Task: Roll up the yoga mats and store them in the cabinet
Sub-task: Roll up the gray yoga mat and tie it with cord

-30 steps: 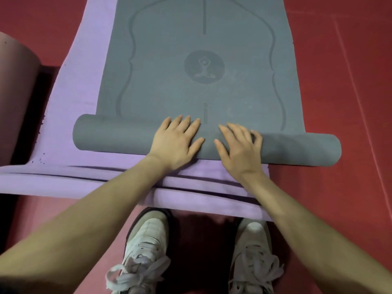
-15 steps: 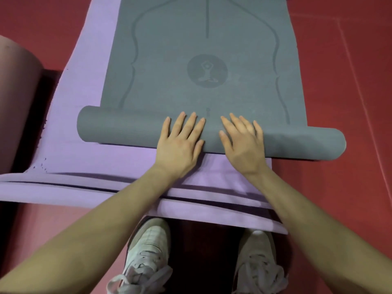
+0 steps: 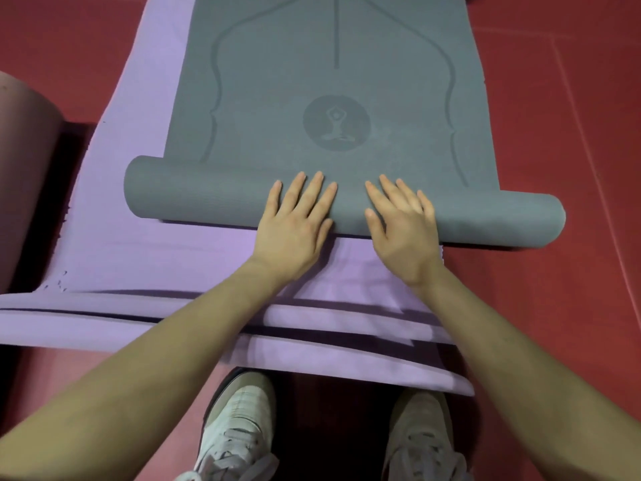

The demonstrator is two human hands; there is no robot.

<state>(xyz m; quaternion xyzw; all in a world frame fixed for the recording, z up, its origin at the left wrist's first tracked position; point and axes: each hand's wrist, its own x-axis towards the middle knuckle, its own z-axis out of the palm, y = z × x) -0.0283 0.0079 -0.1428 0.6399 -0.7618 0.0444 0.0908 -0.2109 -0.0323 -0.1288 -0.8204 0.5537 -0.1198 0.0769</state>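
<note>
Grey mat (image 3: pixel 333 98) roll has advanced toward 12 o'clock, nearing the logo; left hand (image 3: pixel 295 223) and right hand (image 3: pixel 399 227) press flat, fingers straight, slightly apart. Rolling partway done.

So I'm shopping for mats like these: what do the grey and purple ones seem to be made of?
Grey yoga mat: apparently dense rubbery foam, matte, with debossed lines and a fine weave-like texture on its roll. Purple mat: looks like softer foam, matte, its edge nicked and ragged. Exact compounds can't be told.
</note>
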